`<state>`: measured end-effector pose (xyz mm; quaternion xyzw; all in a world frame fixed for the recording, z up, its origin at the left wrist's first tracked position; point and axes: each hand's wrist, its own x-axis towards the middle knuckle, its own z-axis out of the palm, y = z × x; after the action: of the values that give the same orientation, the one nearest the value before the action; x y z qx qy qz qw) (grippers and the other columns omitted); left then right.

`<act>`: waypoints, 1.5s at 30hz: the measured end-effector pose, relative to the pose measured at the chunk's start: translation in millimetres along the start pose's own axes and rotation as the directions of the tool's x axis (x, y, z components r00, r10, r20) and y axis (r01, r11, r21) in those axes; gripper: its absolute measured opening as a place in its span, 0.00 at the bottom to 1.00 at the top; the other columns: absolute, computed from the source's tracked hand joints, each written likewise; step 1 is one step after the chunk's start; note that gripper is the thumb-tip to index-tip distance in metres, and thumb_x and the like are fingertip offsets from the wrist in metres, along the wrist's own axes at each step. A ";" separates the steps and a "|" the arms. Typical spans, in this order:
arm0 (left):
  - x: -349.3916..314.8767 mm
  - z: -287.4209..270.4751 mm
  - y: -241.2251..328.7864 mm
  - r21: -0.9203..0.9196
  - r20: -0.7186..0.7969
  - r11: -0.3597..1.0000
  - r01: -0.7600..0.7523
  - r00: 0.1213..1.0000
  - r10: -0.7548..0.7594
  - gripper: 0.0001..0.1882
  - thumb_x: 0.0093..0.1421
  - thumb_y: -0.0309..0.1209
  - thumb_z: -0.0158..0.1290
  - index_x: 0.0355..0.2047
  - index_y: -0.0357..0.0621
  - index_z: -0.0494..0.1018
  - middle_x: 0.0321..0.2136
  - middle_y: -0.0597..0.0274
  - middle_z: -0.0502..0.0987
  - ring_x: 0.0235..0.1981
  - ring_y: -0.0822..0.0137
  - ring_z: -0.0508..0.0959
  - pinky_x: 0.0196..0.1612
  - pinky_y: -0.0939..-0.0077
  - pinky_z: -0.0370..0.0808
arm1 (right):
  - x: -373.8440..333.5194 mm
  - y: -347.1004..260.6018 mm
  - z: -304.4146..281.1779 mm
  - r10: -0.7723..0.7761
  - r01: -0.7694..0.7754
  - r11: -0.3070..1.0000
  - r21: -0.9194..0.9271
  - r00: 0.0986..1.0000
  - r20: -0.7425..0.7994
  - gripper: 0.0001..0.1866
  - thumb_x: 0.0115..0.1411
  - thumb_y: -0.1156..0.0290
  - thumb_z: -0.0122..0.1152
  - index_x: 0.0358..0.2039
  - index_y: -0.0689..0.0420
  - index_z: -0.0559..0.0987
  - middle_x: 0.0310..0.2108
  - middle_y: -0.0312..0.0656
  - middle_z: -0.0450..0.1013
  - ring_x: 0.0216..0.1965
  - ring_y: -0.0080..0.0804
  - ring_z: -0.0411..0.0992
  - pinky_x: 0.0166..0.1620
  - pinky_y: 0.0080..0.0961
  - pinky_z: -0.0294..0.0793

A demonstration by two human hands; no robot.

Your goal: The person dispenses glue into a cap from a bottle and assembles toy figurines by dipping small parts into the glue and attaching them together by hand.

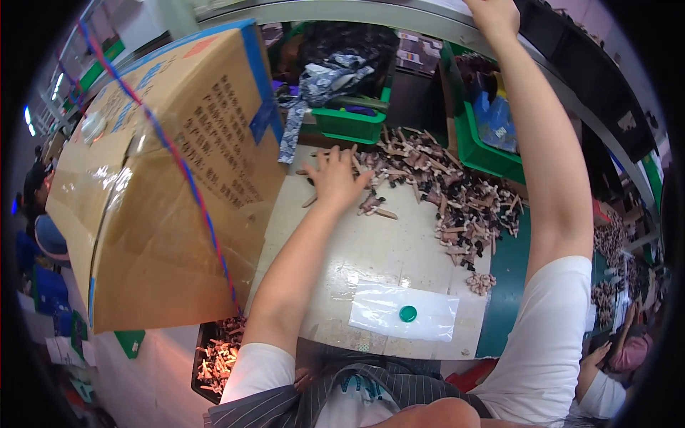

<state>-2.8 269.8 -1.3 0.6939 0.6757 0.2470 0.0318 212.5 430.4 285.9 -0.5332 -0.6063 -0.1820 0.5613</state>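
My left hand (337,178) is spread with its fingers apart, at the left end of a pile of small brown, pink and black parts (457,207). Its fingertips touch or hover just over a few loose pieces; I cannot tell which. My right hand (497,20) is raised at the upper edge, by the grey shelf rail (399,18) above the table. Its fingers are mostly cut off by the picture's edge. Near me on the pale tabletop (385,250) lies a clear plastic bag (371,307) with a round green cap (407,314) on it.
A large taped cardboard box (193,192) stands close on the left. Green bins (349,127) with bagged goods line the table's back. A black tray of parts (217,357) sits below the box. Another person's arm (592,364) shows at the far right.
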 end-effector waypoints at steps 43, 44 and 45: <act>-63.1 -10.6 39.9 -0.212 0.099 0.976 -0.047 0.993 0.069 0.16 0.54 0.35 0.58 0.41 0.38 0.77 0.31 0.46 0.79 0.33 0.52 0.80 0.39 0.65 0.75 | -383.8 125.1 -319.3 0.389 -0.465 0.885 0.003 0.744 0.544 0.09 0.54 0.81 0.56 0.37 0.63 0.78 0.28 0.43 0.75 0.28 0.29 0.73 0.33 0.21 0.71; -63.7 -18.0 28.4 -0.324 0.110 0.943 -0.071 0.988 0.112 0.15 0.58 0.36 0.56 0.40 0.37 0.77 0.31 0.50 0.80 0.33 0.57 0.80 0.40 0.69 0.74 | -385.8 124.1 -314.7 0.386 -0.466 0.885 0.007 0.742 0.549 0.09 0.54 0.81 0.56 0.37 0.63 0.78 0.28 0.43 0.75 0.28 0.29 0.73 0.33 0.21 0.71; -69.0 -30.8 29.8 -0.519 0.160 0.854 0.042 0.986 0.049 0.15 0.59 0.35 0.54 0.42 0.36 0.77 0.33 0.53 0.80 0.34 0.60 0.79 0.41 0.71 0.73 | -388.5 125.5 -309.8 0.450 -0.500 0.863 -0.067 0.703 0.551 0.09 0.54 0.80 0.57 0.37 0.63 0.78 0.27 0.43 0.75 0.26 0.30 0.73 0.33 0.22 0.72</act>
<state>15.2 192.5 16.2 0.6789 0.5773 0.3614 0.2742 392.8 50.6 -7.2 -0.6753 -0.5903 0.1564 0.4136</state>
